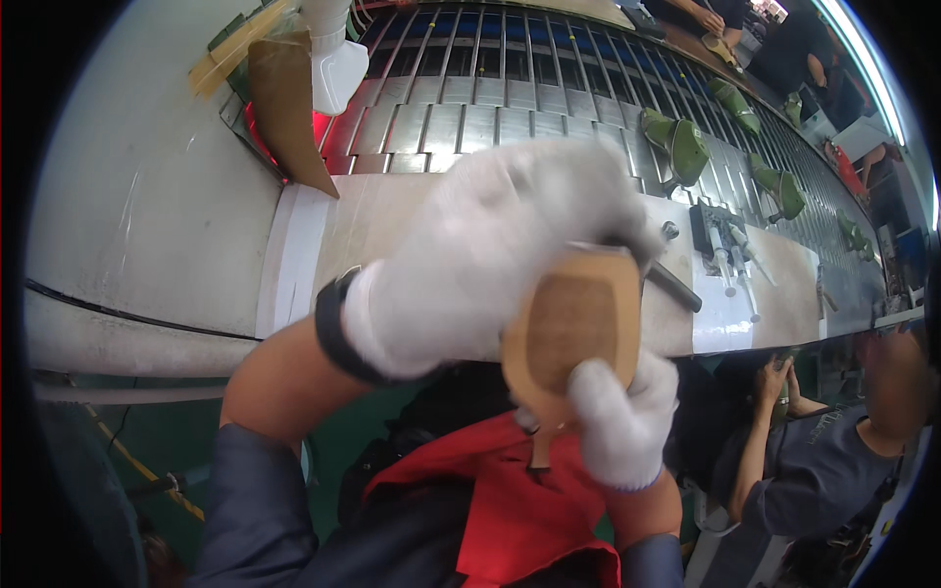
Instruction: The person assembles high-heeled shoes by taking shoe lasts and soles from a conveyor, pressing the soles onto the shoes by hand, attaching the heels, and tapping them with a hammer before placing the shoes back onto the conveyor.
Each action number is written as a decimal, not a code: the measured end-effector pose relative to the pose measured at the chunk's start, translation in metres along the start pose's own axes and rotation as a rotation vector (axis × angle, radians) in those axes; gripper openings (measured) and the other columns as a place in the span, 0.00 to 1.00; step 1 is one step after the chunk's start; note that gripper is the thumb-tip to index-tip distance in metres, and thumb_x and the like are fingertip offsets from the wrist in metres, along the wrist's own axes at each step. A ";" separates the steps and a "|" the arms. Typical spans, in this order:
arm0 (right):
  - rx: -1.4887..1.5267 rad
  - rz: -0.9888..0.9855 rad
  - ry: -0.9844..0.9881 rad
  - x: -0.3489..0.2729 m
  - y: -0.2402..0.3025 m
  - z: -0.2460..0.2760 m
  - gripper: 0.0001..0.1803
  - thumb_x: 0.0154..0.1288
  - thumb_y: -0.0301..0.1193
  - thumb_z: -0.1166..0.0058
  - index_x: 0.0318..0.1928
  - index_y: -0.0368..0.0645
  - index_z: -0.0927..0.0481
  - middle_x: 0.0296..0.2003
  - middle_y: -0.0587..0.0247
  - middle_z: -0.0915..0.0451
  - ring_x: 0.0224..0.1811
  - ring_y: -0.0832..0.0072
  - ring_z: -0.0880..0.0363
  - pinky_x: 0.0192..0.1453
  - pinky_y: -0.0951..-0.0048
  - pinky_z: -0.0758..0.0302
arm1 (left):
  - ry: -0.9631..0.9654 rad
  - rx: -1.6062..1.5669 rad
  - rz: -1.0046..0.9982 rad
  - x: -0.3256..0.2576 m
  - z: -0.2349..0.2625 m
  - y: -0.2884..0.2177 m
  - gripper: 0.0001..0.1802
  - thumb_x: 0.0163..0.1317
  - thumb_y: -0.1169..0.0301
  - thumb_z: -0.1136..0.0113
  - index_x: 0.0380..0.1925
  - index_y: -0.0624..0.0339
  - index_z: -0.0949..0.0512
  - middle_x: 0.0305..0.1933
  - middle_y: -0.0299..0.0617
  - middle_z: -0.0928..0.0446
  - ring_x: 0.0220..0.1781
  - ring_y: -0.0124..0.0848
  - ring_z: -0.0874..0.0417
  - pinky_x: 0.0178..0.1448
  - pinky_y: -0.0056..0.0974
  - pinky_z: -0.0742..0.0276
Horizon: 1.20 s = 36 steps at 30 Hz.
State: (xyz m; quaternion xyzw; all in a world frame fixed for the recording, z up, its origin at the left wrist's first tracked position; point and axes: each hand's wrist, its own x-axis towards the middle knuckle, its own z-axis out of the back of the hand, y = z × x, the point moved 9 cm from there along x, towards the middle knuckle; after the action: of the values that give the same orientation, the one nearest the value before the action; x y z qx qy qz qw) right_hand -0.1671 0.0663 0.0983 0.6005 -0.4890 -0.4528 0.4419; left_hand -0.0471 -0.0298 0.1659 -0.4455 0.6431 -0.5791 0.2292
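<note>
A tan heeled shoe is held up in front of me, its underside toward me, with a brown patch on the sole and the thin heel pointing down. My right hand, in a white glove, grips the shoe near its heel end, thumb on the sole. Over the shoe's far end is my left hand, gloved and smeared by motion. Its fingers look curled, with something dark at their tips that I cannot make out. Just beyond, a dark rod-like handle lies on the worktop.
Green heeled shoes stand on the slatted metal conveyor behind the worktop. Syringe-like applicators rest in a dark holder to the right. A white nozzle and brown cardboard stand at back left. Co-workers sit right and far.
</note>
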 end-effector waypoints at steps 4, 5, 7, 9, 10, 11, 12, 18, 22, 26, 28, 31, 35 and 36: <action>0.093 0.000 -0.038 0.023 0.011 0.019 0.23 0.85 0.36 0.48 0.62 0.24 0.18 0.41 0.44 0.08 0.31 0.68 0.09 0.35 0.71 0.11 | 0.002 -0.276 -0.117 0.020 0.017 0.040 0.40 0.90 0.42 0.61 0.62 0.75 0.19 0.66 0.62 0.15 0.69 0.48 0.13 0.76 0.51 0.18; 0.113 0.004 -0.008 0.027 0.012 0.021 0.23 0.85 0.36 0.47 0.62 0.24 0.19 0.43 0.43 0.09 0.33 0.65 0.07 0.36 0.69 0.09 | -0.015 -0.274 -0.164 0.021 0.017 0.039 0.42 0.89 0.42 0.62 0.66 0.75 0.20 0.69 0.63 0.17 0.72 0.50 0.15 0.78 0.52 0.19; 0.088 0.012 -0.054 0.027 0.013 0.023 0.25 0.84 0.38 0.48 0.64 0.24 0.21 0.43 0.43 0.09 0.33 0.63 0.06 0.32 0.70 0.11 | 0.000 -0.254 -0.167 0.020 0.014 0.038 0.41 0.89 0.42 0.61 0.67 0.75 0.20 0.71 0.63 0.18 0.73 0.49 0.16 0.78 0.51 0.19; 0.094 0.046 -0.089 0.028 0.011 0.029 0.26 0.84 0.37 0.48 0.66 0.24 0.23 0.44 0.43 0.10 0.33 0.61 0.06 0.28 0.72 0.13 | 0.012 -0.239 -0.155 0.021 0.009 0.041 0.38 0.88 0.45 0.53 0.67 0.75 0.20 0.71 0.61 0.18 0.72 0.45 0.15 0.77 0.49 0.18; 0.088 0.043 -0.093 0.028 0.011 0.034 0.26 0.84 0.37 0.48 0.66 0.24 0.23 0.44 0.43 0.10 0.33 0.61 0.06 0.28 0.72 0.13 | 0.012 -0.247 -0.155 0.023 0.008 0.042 0.38 0.88 0.45 0.53 0.67 0.75 0.20 0.71 0.61 0.18 0.72 0.45 0.15 0.77 0.49 0.18; 0.098 0.052 -0.067 0.028 0.012 0.035 0.26 0.85 0.37 0.46 0.66 0.23 0.22 0.46 0.42 0.10 0.35 0.61 0.05 0.32 0.68 0.09 | 0.014 -0.217 -0.166 0.022 0.007 0.041 0.36 0.87 0.46 0.49 0.67 0.74 0.20 0.70 0.59 0.17 0.70 0.43 0.14 0.76 0.48 0.17; 0.108 0.061 -0.041 0.028 0.013 0.035 0.25 0.85 0.37 0.44 0.65 0.23 0.21 0.47 0.42 0.09 0.37 0.61 0.05 0.37 0.65 0.06 | 0.016 -0.186 -0.178 0.021 0.007 0.041 0.34 0.86 0.48 0.45 0.67 0.74 0.20 0.69 0.57 0.16 0.69 0.41 0.13 0.75 0.46 0.16; 0.045 0.084 -0.083 0.033 0.014 0.040 0.23 0.86 0.37 0.44 0.63 0.25 0.20 0.45 0.44 0.09 0.34 0.63 0.06 0.34 0.68 0.08 | 0.040 -0.295 -0.233 0.029 0.006 0.045 0.23 0.85 0.60 0.38 0.65 0.71 0.17 0.57 0.46 0.11 0.60 0.30 0.12 0.67 0.37 0.16; 0.034 0.122 -0.090 0.033 0.020 0.038 0.23 0.86 0.37 0.45 0.63 0.25 0.20 0.44 0.45 0.09 0.33 0.66 0.07 0.32 0.68 0.10 | 0.086 -0.135 -0.248 0.027 0.006 0.046 0.32 0.85 0.54 0.40 0.72 0.73 0.24 0.70 0.52 0.17 0.72 0.39 0.15 0.77 0.44 0.19; 0.032 0.061 -0.115 0.030 0.023 0.035 0.22 0.86 0.36 0.46 0.62 0.26 0.19 0.42 0.48 0.09 0.32 0.69 0.08 0.34 0.70 0.11 | 0.108 -0.050 -0.331 0.010 0.004 0.031 0.28 0.84 0.63 0.41 0.75 0.71 0.27 0.71 0.53 0.18 0.72 0.40 0.16 0.78 0.45 0.20; 0.017 0.012 -0.117 0.025 0.022 0.032 0.22 0.86 0.36 0.46 0.62 0.26 0.18 0.42 0.48 0.08 0.33 0.70 0.08 0.35 0.71 0.11 | 0.095 -0.125 -0.233 -0.001 0.002 0.022 0.27 0.84 0.65 0.42 0.74 0.71 0.26 0.71 0.54 0.17 0.71 0.40 0.15 0.78 0.45 0.20; -0.047 0.011 0.001 0.016 0.011 0.009 0.20 0.83 0.36 0.43 0.55 0.27 0.13 0.39 0.50 0.07 0.34 0.72 0.08 0.38 0.71 0.11 | -0.176 -0.150 -0.076 -0.018 0.023 0.025 0.17 0.81 0.68 0.43 0.60 0.69 0.20 0.63 0.60 0.13 0.65 0.41 0.11 0.75 0.47 0.17; -0.100 0.142 0.063 0.004 -0.001 0.001 0.16 0.79 0.34 0.41 0.50 0.31 0.10 0.33 0.59 0.07 0.30 0.73 0.09 0.38 0.70 0.13 | -0.231 -0.010 -0.031 -0.050 0.032 0.005 0.14 0.79 0.69 0.48 0.53 0.68 0.19 0.60 0.63 0.12 0.60 0.42 0.09 0.69 0.49 0.12; -0.223 0.149 0.068 0.001 0.003 -0.004 0.15 0.78 0.33 0.40 0.50 0.33 0.09 0.32 0.59 0.08 0.29 0.69 0.10 0.37 0.68 0.14 | -0.239 0.007 -0.023 -0.054 0.032 0.001 0.14 0.79 0.69 0.48 0.53 0.68 0.19 0.60 0.63 0.12 0.60 0.42 0.09 0.69 0.49 0.12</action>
State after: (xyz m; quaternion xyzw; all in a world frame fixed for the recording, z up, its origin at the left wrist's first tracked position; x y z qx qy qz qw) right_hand -0.1635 0.0650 0.1018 0.5247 -0.4635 -0.4498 0.5546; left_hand 0.0058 -0.0016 0.1455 -0.5179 0.6039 -0.5270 0.2990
